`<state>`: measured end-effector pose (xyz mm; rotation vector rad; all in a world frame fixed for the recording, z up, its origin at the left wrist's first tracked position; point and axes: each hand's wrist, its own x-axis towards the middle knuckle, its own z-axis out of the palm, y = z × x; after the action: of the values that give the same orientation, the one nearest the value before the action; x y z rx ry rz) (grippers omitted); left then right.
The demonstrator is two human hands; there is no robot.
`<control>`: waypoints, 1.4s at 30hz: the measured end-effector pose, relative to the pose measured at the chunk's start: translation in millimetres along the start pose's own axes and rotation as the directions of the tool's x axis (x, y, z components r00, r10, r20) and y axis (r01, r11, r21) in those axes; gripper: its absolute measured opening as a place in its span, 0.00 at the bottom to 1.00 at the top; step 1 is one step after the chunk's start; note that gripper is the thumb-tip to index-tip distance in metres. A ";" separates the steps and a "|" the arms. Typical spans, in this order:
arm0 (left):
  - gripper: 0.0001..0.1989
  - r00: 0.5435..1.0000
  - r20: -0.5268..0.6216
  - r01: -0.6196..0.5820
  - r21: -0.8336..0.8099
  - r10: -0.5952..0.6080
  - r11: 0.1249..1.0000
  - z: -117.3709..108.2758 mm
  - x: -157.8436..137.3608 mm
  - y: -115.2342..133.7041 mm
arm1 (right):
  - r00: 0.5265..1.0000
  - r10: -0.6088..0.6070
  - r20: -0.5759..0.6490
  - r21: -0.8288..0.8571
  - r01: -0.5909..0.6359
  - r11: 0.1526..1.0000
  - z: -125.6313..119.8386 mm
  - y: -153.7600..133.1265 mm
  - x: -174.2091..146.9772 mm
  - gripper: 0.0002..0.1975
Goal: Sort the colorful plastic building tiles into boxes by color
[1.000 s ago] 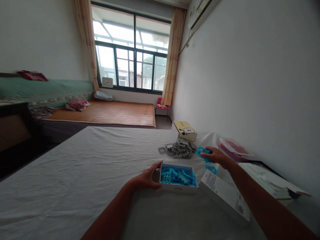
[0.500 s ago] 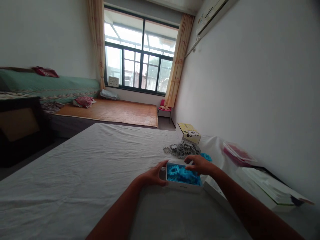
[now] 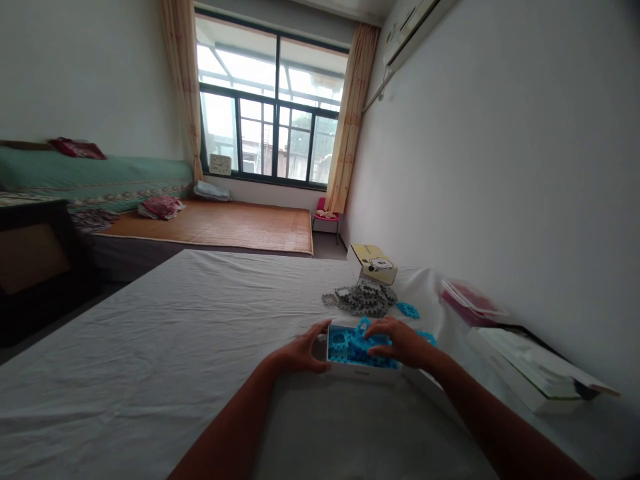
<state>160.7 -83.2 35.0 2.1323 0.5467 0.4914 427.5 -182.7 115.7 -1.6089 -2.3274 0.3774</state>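
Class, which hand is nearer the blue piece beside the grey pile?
Right. The right hand is just short of the blue piece; the left hand is farther off, at the left end of the white box.

Room with daylight coming from the wide window (image 3: 275, 103) at eleven o'clock.
Patterned curtains (image 3: 350, 127) hang on its two sides. The brown-topped bed (image 3: 220, 225) lies at nine o'clock, with the dark cabinet (image 3: 40, 257) nearer; the white wall (image 3: 490, 153) stands at two, the air conditioner (image 3: 419, 30) high at one.

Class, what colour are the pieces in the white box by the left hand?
The pieces in the white box are blue, seen best in the head view.
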 end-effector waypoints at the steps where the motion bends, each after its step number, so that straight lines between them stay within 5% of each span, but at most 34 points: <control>1: 0.51 1.000 -0.001 0.001 0.001 -0.001 1.000 0.0 0.2 0.5 | 1.000 -0.016 -0.009 0.007 0.016 1.000 1.2 -2.3 -1.2 0.13; 5: 0.51 1.000 0.000 0.006 0.010 -0.006 1.000 0.1 0.8 0.5 | 0.997 -0.063 -0.039 0.076 0.066 0.995 3.1 -7.2 -1.8 0.12; 10: 0.51 1.000 0.004 -0.004 0.011 0.004 1.000 -0.2 1.9 -1.6 | 0.973 0.123 -0.193 0.141 -0.096 0.985 -3.0 20.6 14.4 0.16; 14: 0.52 1.000 0.008 0.007 0.011 -0.007 1.000 -0.3 2.5 -0.9 | 0.980 0.105 -0.172 0.116 -0.085 0.990 2.2 35.6 34.7 0.18; 19: 0.52 1.000 0.015 0.015 0.021 -0.015 1.000 -0.6 3.8 0.5 | 0.954 0.101 -0.282 0.203 -0.043 0.978 13.8 10.3 48.7 0.13; 24: 0.52 1.000 0.016 0.022 0.047 -0.022 0.999 -0.7 5.3 0.2 | 0.978 0.060 -0.201 0.289 0.000 0.957 24.5 -1.0 53.2 0.17; 28: 0.52 0.999 0.018 0.033 0.042 -0.034 0.999 -0.8 6.2 -1.8 | 0.939 0.213 -0.271 0.023 -0.214 0.976 3.1 57.6 51.0 0.17; 33: 0.52 0.999 0.027 0.027 0.022 -0.028 0.999 -1.8 6.6 -1.7 | 0.834 0.506 -0.222 -0.123 -0.538 0.834 -26.8 162.2 36.9 0.18; 37: 0.52 0.999 0.027 0.023 -0.002 -0.023 1.000 -2.3 6.9 1.4 | 0.808 0.572 -0.144 -0.125 -0.588 0.799 -22.8 206.9 32.2 0.23; 42: 0.52 0.999 0.021 0.026 -0.001 -0.026 1.000 -2.4 7.2 3.9 | 0.805 0.588 -0.075 -0.056 -0.592 0.804 -22.3 227.9 29.0 0.26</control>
<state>166.3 -79.9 40.6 2.1239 0.5616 0.4538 622.8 -76.2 54.4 -2.3391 -1.7601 0.3641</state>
